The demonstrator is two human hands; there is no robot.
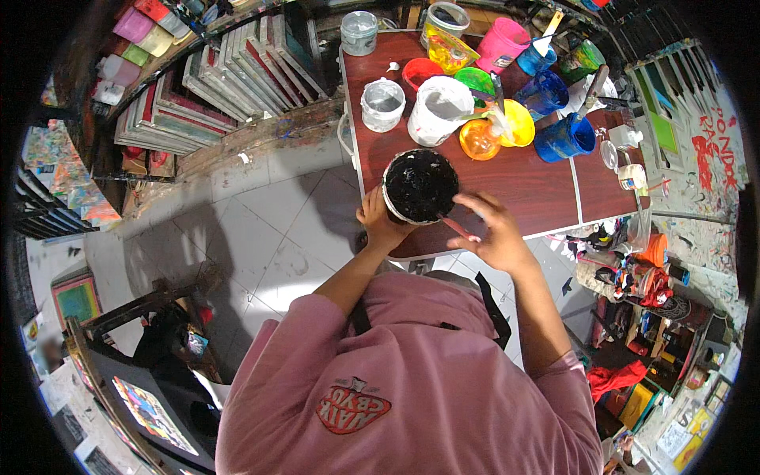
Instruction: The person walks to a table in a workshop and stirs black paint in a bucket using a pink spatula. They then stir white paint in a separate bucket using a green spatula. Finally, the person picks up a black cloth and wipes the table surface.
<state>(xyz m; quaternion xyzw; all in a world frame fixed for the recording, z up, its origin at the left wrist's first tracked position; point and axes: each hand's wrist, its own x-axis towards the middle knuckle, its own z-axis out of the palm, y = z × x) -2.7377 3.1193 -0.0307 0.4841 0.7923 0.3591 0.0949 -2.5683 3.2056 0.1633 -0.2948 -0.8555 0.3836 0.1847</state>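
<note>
A white-rimmed tub of black paint is near the front edge of the dark red-brown table. My left hand grips the tub from its left side, fingers wrapped round it. A pinkish-red handle sticks out over the tub's right front rim. My right hand is beside this handle, thumb and fingers spread around it without closing on it. Behind the tub stand a white bucket of grey paint and a smaller grey-filled tub.
Several coloured paint pots crowd the table's back and right. Stacked screen frames lean at upper left. A black rack with a printed board stands at lower left. Cluttered shelves are at lower right.
</note>
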